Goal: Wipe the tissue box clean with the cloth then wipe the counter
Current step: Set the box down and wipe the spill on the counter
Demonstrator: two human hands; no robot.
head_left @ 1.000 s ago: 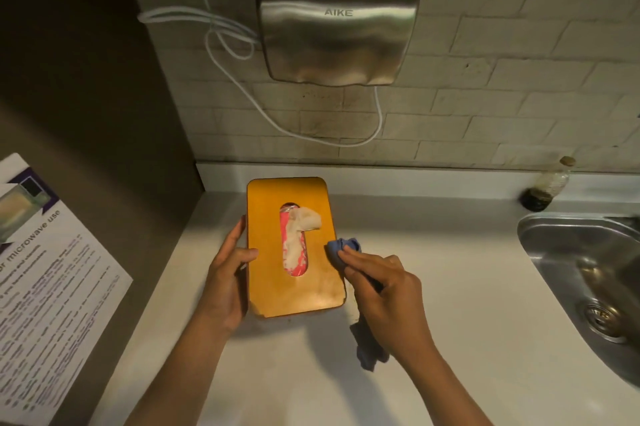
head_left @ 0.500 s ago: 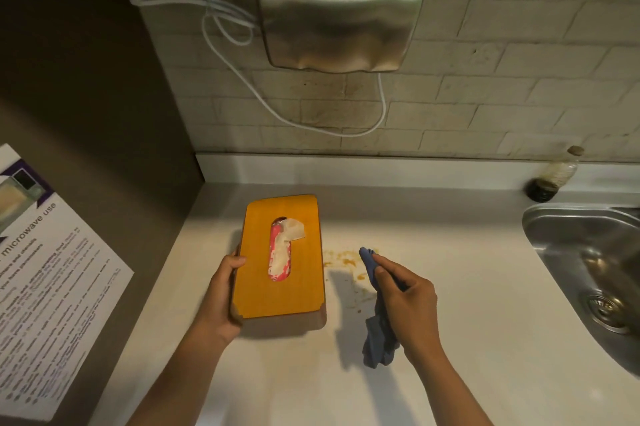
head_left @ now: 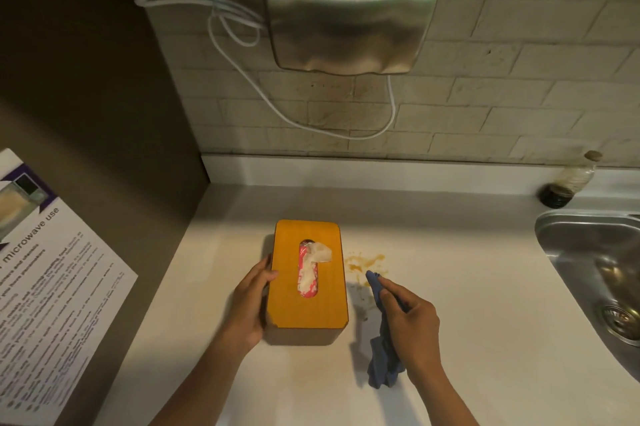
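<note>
**Tissue box steadied, cloth held beside the spill**

At the left edge of the frame, a printed notice (head_left: 52,269) about microwave use hangs on a dark panel. The left hand (head_left: 251,301), left of centre, clasps the left side of the tissue box (head_left: 308,281), thumb on the orange lid. The box sits on the white counter (head_left: 467,287) at frame centre; a tissue (head_left: 320,252) protrudes from its slot. Above it, at upper centre, a steel hand dryer (head_left: 351,6) is mounted on the tiled wall. Just right of the box lies a brown spill (head_left: 365,261). The right hand (head_left: 412,325) pinches the blue cloth (head_left: 382,356), whose upper tip sits just below the spill. At right are a small bottle (head_left: 569,181) and the sink (head_left: 595,273).
</note>
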